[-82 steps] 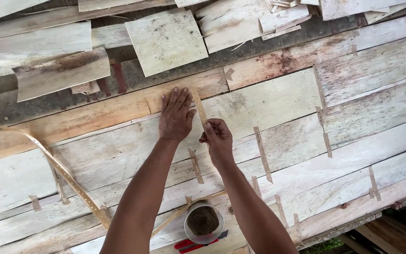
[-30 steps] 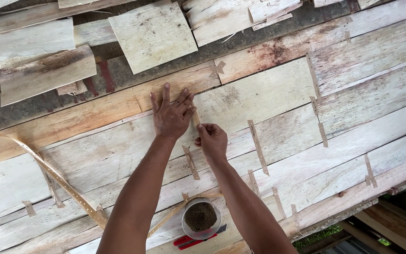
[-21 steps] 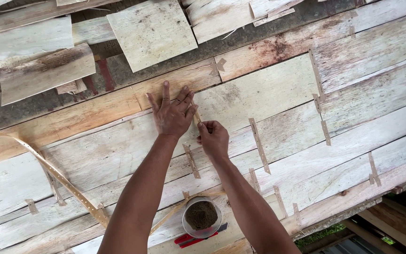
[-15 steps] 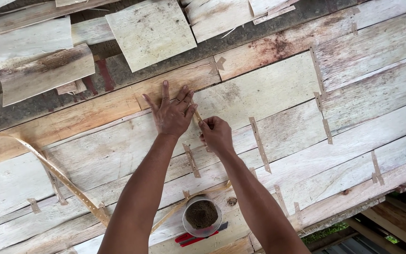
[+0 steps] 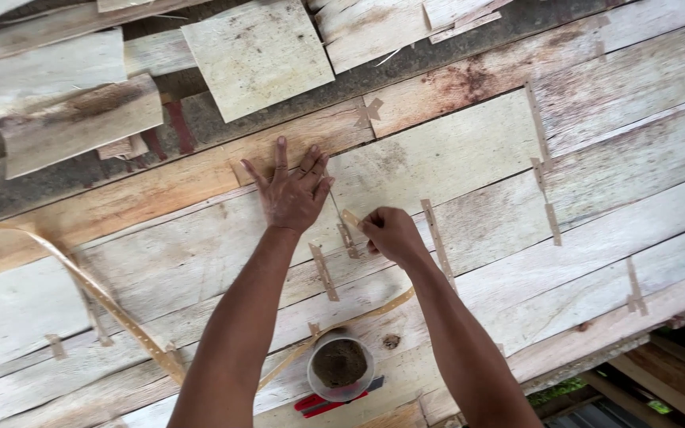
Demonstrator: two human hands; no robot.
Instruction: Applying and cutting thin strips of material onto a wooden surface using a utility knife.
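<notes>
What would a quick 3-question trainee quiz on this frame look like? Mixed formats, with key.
1. True or false: the left hand lies flat, fingers spread, on the wood veneer sheets.
2. Multiple choice: what do the right hand fingers pinch? A) a pair of red-handled pliers B) the end of a thin tan tape strip C) the rim of a cup
3. Fill in: the small round cup near the forearms holds a ______ coloured substance.

Key: 1 true. 2 B. 3 brown; a red-handled tool lies just beside the cup, untouched by either hand.
</notes>
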